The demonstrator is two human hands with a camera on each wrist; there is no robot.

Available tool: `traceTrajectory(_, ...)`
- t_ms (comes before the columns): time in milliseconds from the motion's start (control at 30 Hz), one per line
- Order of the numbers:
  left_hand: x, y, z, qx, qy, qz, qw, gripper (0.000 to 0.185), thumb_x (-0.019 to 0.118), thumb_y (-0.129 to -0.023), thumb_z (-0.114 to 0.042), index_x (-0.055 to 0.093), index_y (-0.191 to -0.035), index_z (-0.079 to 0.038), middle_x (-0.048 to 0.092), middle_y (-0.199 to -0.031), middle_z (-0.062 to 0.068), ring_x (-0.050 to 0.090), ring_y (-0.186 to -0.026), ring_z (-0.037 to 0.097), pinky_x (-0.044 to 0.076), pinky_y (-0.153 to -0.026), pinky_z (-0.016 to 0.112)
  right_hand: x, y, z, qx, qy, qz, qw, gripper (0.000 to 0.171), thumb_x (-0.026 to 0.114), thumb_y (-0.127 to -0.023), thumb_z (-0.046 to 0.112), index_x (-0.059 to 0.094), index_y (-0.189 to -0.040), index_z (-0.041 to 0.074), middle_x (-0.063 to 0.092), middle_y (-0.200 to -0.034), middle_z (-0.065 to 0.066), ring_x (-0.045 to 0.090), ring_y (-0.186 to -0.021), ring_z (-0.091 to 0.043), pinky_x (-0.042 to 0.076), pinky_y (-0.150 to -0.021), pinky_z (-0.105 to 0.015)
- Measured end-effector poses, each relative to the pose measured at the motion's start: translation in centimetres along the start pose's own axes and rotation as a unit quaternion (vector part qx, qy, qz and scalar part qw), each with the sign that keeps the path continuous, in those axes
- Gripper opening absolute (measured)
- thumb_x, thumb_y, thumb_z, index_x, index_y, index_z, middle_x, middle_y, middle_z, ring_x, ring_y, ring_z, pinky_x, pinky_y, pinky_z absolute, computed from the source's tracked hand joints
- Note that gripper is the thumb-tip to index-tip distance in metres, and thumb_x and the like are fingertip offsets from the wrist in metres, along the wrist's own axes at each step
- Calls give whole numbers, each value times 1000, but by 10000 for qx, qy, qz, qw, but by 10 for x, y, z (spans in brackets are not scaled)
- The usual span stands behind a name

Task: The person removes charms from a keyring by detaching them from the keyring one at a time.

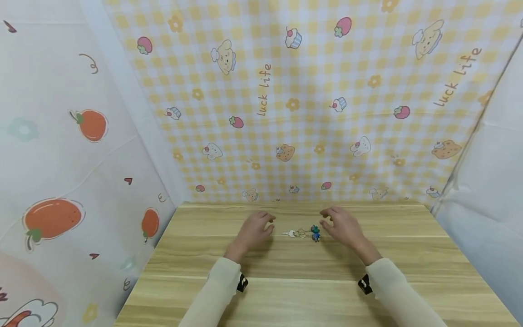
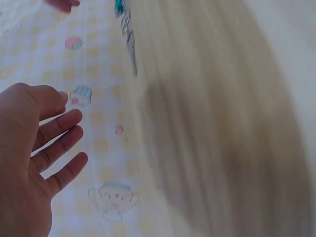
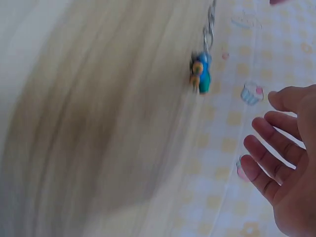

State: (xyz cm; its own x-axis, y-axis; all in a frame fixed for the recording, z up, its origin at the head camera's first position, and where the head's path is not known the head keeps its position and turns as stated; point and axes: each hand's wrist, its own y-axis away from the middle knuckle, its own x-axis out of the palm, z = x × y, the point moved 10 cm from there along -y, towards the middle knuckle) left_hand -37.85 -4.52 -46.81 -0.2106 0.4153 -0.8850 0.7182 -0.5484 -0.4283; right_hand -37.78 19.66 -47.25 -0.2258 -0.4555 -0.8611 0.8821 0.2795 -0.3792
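A key (image 1: 291, 233) on a ring lies flat on the wooden table in the head view, joined by short chains to a green charm (image 1: 314, 229) and a blue charm (image 1: 316, 237). To the left of the key hovers my left hand (image 1: 254, 229), its fingers loosely bent and holding nothing. My right hand (image 1: 344, 227) hovers to the right, close to the charms, also holding nothing. In the right wrist view the charms (image 3: 200, 72) hang together at the chain's end, blurred. The key (image 2: 132, 52) shows at the top of the left wrist view.
The wooden table (image 1: 302, 299) ends at a yellow checked cloth (image 1: 294, 131) hung behind it. A white cloth with fruit prints (image 1: 73, 172) stands on the left, and a plain white cloth (image 1: 494, 190) on the right. Black straps (image 1: 243, 283) sit at both wrists.
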Motion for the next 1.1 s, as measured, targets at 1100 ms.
traceTrajectory(1100, 83, -18, -50, -86, -1170, 760, 9902, 9, 71, -104, -26, 78, -105, -21, 68, -105, -4, 61, -98, 14, 54, -84, 29, 64, -4, 48, -574, 596, 251, 9963, 8, 83, -91, 11, 78, -98, 10, 70, -91, -3, 57, -82, -20, 54, -79, -41)
